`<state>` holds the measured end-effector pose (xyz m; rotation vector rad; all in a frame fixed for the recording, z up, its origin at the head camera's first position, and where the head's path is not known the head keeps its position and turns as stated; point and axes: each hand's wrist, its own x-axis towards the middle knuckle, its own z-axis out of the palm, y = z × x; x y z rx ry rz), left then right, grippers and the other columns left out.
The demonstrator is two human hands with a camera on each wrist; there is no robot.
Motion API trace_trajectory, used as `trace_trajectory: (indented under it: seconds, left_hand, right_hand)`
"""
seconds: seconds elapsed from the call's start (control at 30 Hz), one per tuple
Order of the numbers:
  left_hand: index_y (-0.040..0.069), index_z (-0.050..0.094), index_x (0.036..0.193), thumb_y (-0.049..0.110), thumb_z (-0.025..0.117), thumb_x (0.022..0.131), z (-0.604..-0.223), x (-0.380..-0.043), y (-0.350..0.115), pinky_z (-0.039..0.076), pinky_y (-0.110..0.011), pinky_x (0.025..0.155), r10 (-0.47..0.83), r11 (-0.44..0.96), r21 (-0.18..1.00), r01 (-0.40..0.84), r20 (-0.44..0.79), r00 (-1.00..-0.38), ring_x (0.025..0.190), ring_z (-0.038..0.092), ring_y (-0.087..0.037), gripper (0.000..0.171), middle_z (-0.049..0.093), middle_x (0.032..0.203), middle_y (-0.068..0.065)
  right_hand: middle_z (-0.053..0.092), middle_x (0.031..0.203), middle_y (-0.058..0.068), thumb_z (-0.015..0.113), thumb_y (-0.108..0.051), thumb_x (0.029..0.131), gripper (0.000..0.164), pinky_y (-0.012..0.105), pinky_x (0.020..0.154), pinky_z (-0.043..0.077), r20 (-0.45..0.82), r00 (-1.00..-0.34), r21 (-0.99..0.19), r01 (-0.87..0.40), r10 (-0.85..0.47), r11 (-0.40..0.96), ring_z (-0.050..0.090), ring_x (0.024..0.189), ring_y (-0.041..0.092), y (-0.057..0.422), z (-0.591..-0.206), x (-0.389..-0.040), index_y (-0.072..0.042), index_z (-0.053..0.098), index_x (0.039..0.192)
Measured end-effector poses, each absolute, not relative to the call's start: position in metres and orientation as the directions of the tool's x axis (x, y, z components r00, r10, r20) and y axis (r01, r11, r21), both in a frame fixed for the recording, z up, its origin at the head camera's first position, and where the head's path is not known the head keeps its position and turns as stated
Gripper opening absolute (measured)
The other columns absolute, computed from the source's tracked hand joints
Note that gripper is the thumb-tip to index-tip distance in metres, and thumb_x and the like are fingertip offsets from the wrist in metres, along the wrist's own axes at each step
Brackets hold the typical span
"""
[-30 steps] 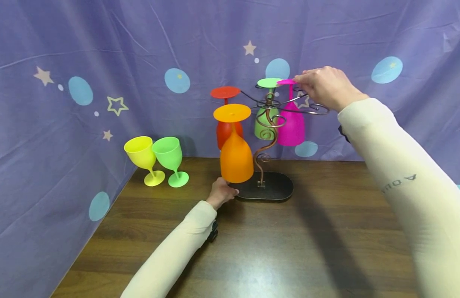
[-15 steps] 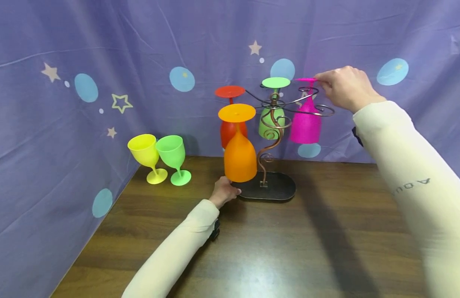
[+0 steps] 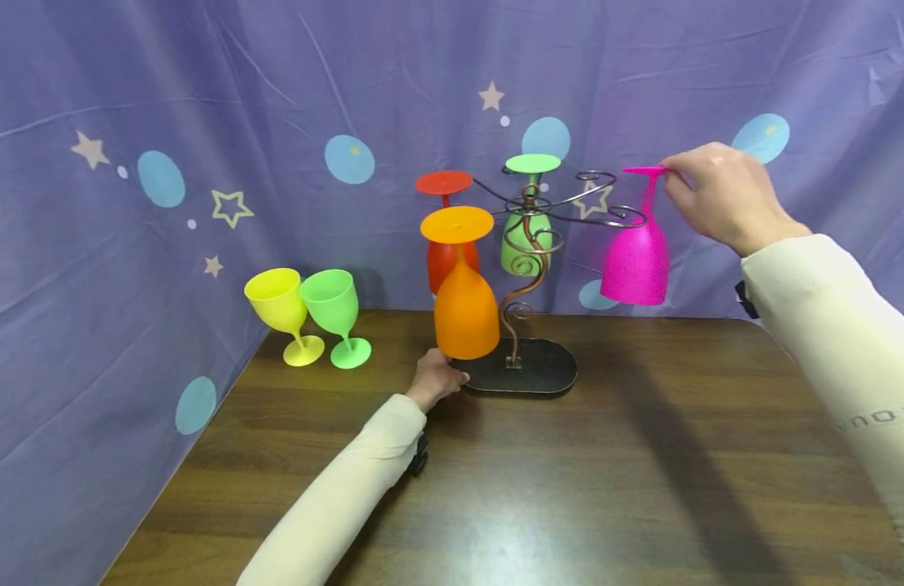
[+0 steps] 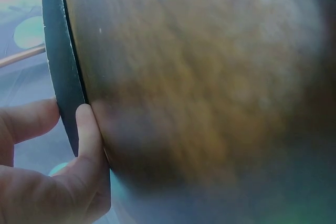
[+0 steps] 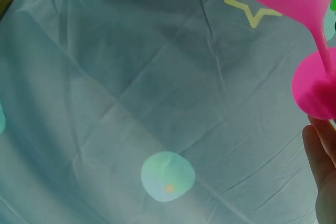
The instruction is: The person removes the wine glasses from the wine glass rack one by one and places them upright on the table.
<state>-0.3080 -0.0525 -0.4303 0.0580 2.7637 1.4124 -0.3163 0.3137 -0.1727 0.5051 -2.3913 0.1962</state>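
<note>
A metal wine glass rack (image 3: pixel 515 317) with curled wire arms stands on a black oval base (image 3: pixel 532 376). My left hand (image 3: pixel 434 380) grips the left end of that base, thumb and fingers at its edge in the left wrist view. With the right hand (image 3: pixel 728 195) I pinch the foot of an upside-down magenta goblet (image 3: pixel 637 264), held just off the right-hand arms, slightly tilted. Hanging upside down from the rack are an orange goblet (image 3: pixel 466 313), a red goblet (image 3: pixel 444 260) partly behind it, and a green goblet (image 3: pixel 521 244).
A yellow goblet (image 3: pixel 276 301) and a light green goblet (image 3: pixel 330 303) stand upright side by side on the wooden table (image 3: pixel 605 488), left of the rack. A purple patterned curtain (image 3: pixel 393 73) hangs behind and along the left side.
My right hand has drawn the magenta goblet rightward along the rack's arms and out past their curled ends, lowering it a little. The left hand stays on the base.
</note>
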Motion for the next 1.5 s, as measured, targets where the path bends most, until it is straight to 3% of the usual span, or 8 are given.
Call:
trace_trajectory:
  seconds: [0.13, 0.43, 0.67, 0.83, 0.97, 1.1, 1.3, 1.5]
  left_hand:
    - [0.002, 0.066, 0.107, 0.002, 0.074, 0.074, -0.430, -0.308, -0.055, 0.053, -0.028, 0.055, 0.037, 0.579, 0.815, 0.009, -0.015, -0.999, 0.055, 0.063, -0.015, 0.034, 0.068, 0.107, -0.015]
    - [0.000, 0.066, 0.107, 0.001, 0.074, 0.073, -0.431, -0.307, -0.057, 0.053, -0.029, 0.056, 0.035, 0.570, 0.822, 0.004, -0.019, -0.999, 0.055, 0.062, -0.016, 0.035, 0.068, 0.106, -0.016]
    - [-0.001, 0.068, 0.104, 0.002, 0.074, 0.074, -0.431, -0.304, -0.056, 0.053, -0.029, 0.057, 0.029, 0.542, 0.840, -0.006, -0.027, -0.999, 0.058, 0.063, -0.016, 0.031, 0.067, 0.108, -0.016]
    - [-0.006, 0.065, 0.104, 0.006, 0.075, 0.074, -0.433, -0.301, -0.057, 0.049, -0.026, 0.055, 0.038, 0.527, 0.850, 0.000, -0.024, -0.999, 0.060, 0.065, -0.020, 0.033, 0.069, 0.084, -0.013]
    - [-0.009, 0.061, 0.100, 0.011, 0.077, 0.076, -0.432, -0.292, -0.058, 0.041, -0.025, 0.051, 0.053, 0.526, 0.851, 0.009, -0.022, -0.998, 0.056, 0.061, -0.021, 0.035, 0.062, 0.060, -0.006]
    - [-0.007, 0.059, 0.104, 0.015, 0.077, 0.077, -0.421, -0.275, -0.056, 0.043, -0.029, 0.061, 0.078, 0.538, 0.843, 0.026, -0.019, -0.997, 0.064, 0.054, -0.018, 0.040, 0.057, 0.070, -0.003]
    - [-0.004, 0.060, 0.112, 0.017, 0.076, 0.080, -0.407, -0.246, -0.048, 0.049, -0.038, 0.076, 0.153, 0.516, 0.854, 0.072, -0.009, -0.988, 0.085, 0.057, -0.023, 0.042, 0.062, 0.096, -0.015]
    - [-0.003, 0.064, 0.108, 0.016, 0.074, 0.082, -0.404, -0.222, -0.036, 0.051, -0.032, 0.076, 0.246, 0.423, 0.895, 0.141, 0.036, -0.969, 0.084, 0.061, -0.020, 0.034, 0.064, 0.094, -0.011]
  right_hand:
    - [0.068, 0.097, 0.020, 0.054, -0.009, 0.089, 0.023, 0.058, 0.077, 0.043, 0.697, -0.656, -0.031, -0.431, -0.289, 0.902, 0.059, 0.093, 0.039, 0.319, -0.189, -0.307, -0.004, 0.071, 0.104]
    - [0.067, 0.086, 0.018, 0.057, -0.005, 0.085, 0.017, 0.052, 0.067, 0.045, 0.792, -0.546, -0.030, -0.479, -0.271, 0.877, 0.059, 0.077, 0.034, 0.323, -0.228, -0.295, -0.001, 0.071, 0.094]
    - [0.065, 0.081, 0.016, 0.057, -0.007, 0.084, 0.018, 0.053, 0.066, 0.045, 0.808, -0.546, -0.062, -0.453, -0.222, 0.889, 0.060, 0.076, 0.035, 0.320, -0.255, -0.283, -0.001, 0.070, 0.094]
    - [0.064, 0.078, 0.014, 0.056, -0.008, 0.084, 0.018, 0.051, 0.065, 0.045, 0.807, -0.553, -0.081, -0.451, -0.208, 0.889, 0.059, 0.074, 0.032, 0.314, -0.270, -0.275, -0.002, 0.070, 0.093]
    - [0.064, 0.076, 0.012, 0.057, -0.008, 0.083, 0.017, 0.050, 0.063, 0.044, 0.813, -0.551, -0.102, -0.455, -0.190, 0.884, 0.058, 0.070, 0.030, 0.310, -0.281, -0.267, -0.002, 0.070, 0.092]
    - [0.063, 0.073, 0.010, 0.057, -0.008, 0.082, 0.016, 0.048, 0.060, 0.044, 0.833, -0.526, -0.117, -0.470, -0.171, 0.875, 0.058, 0.067, 0.027, 0.307, -0.291, -0.259, -0.003, 0.071, 0.089]
    - [0.063, 0.072, 0.010, 0.057, -0.008, 0.082, 0.016, 0.046, 0.058, 0.045, 0.847, -0.505, -0.114, -0.477, -0.166, 0.872, 0.057, 0.064, 0.025, 0.303, -0.306, -0.254, -0.002, 0.070, 0.088]
    - [0.061, 0.070, 0.009, 0.058, -0.010, 0.082, 0.015, 0.046, 0.055, 0.044, 0.853, -0.499, -0.120, -0.477, -0.155, 0.871, 0.055, 0.061, 0.024, 0.296, -0.323, -0.247, -0.003, 0.070, 0.086]
